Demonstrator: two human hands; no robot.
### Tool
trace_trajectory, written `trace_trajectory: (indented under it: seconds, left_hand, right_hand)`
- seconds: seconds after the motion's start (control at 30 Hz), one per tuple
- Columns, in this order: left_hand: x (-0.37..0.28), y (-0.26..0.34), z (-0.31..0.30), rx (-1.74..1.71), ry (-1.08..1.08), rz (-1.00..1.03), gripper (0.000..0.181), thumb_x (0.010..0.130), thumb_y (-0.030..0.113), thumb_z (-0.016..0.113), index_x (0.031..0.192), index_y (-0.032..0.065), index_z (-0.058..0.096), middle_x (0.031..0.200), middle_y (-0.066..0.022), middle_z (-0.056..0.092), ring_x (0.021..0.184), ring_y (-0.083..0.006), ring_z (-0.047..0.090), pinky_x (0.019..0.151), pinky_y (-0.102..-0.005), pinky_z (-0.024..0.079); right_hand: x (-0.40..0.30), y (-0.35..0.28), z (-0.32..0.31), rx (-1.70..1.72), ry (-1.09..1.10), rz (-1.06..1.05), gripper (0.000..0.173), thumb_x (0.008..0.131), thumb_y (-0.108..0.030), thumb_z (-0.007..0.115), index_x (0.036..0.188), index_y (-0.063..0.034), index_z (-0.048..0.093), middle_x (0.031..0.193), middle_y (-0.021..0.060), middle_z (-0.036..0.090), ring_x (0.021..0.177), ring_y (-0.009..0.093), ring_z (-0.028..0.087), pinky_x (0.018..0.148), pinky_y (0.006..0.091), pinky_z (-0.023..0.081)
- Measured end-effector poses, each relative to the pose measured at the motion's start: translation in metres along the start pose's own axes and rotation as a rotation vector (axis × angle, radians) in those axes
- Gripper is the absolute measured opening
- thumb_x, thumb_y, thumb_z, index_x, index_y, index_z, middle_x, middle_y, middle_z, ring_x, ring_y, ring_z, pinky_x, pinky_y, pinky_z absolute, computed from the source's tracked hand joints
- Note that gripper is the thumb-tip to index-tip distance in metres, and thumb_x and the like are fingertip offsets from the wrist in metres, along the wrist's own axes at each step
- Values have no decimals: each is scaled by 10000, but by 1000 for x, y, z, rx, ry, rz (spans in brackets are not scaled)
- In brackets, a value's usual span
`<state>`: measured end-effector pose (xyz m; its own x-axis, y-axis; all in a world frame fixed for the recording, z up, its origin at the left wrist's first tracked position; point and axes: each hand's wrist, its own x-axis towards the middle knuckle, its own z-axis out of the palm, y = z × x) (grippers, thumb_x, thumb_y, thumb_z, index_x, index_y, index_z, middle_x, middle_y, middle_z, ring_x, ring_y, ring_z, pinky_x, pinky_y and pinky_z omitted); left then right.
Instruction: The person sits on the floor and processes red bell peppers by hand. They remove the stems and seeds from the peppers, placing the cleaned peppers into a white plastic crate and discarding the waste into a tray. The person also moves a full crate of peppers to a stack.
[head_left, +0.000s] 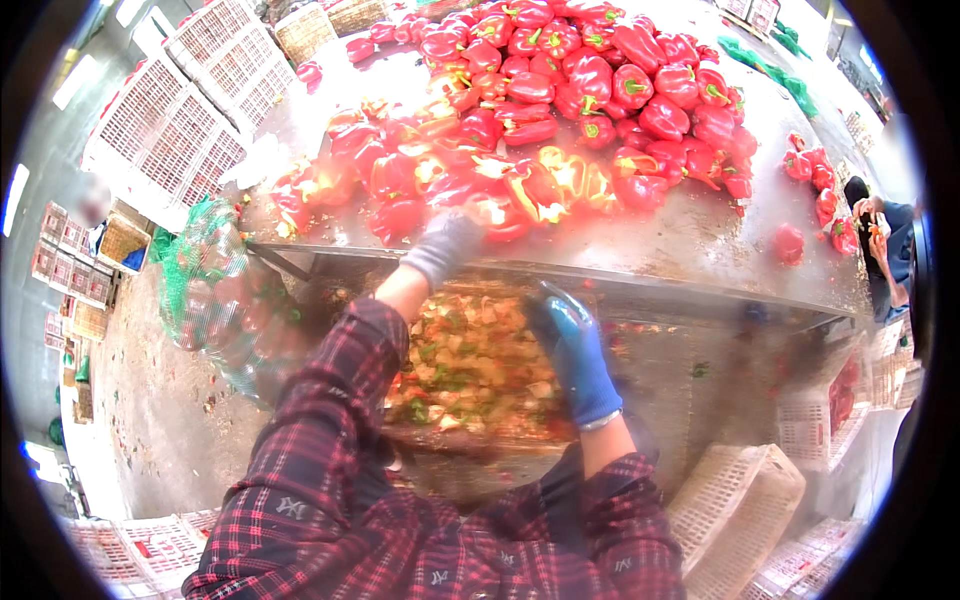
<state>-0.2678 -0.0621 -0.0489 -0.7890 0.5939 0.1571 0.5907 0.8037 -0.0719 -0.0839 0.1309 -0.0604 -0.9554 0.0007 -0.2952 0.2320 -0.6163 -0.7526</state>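
Observation:
My left hand (448, 244), in a grey-white knit glove, reaches over the table's front edge to the cut red bell peppers (534, 191). Its fingertips are blurred against them, so I cannot tell whether they grip one. My right hand (576, 360) wears a blue coated glove and is held lower, in front of the table edge. A thin shiny metal tool (564, 294) sticks out from its fingers; blur hides its exact kind. Beneath both hands stands a crate of pepper cores and scraps (472, 352). Whole red bell peppers (592, 75) are heaped behind the cut ones on the metal table (697, 247).
A green mesh sack (225, 292) of peppers stands at the table's left. Plastic crates (172, 127) are stacked beyond it. An empty-looking crate (735, 510) and another crate with peppers (825, 412) are at lower right. Another person's hands (877, 232) work at the table's right end.

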Motion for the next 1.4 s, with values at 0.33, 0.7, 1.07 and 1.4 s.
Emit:
trace_trajectory:
  seconds: [0.33,0.7,1.07,1.4]
  left_hand:
    - [-115,92,-25,-359,122,103,211,810,123,612,1017,86,625,781,-126,624,653,-330,622,582,-448,485]
    - [-111,64,-30,-139,413,278,340,728,157,693,1062,219,670,980,10,560,985,-189,560,965,-446,443]
    - [-124,58,-43,-230,284,378,232,817,187,618,1036,137,560,978,-29,583,886,-199,627,715,-390,518]
    - [-102,109,-19,-521,-82,-203,172,810,228,682,944,125,652,948,-116,665,890,-309,683,706,-418,558]
  right_hand:
    - [37,39,-1,389,-66,44,295,937,-191,637,1188,-59,557,1087,73,625,1006,198,634,865,346,551]
    - [11,17,11,182,41,127,263,884,-127,598,1131,-38,609,1008,48,637,900,157,641,760,303,548]
    - [19,36,9,-369,-153,-123,286,906,-255,582,1098,-45,618,1033,75,645,931,216,624,816,358,517]
    - [30,59,-18,-59,-68,61,233,892,-216,602,1099,-108,602,992,15,651,805,179,636,653,318,526]
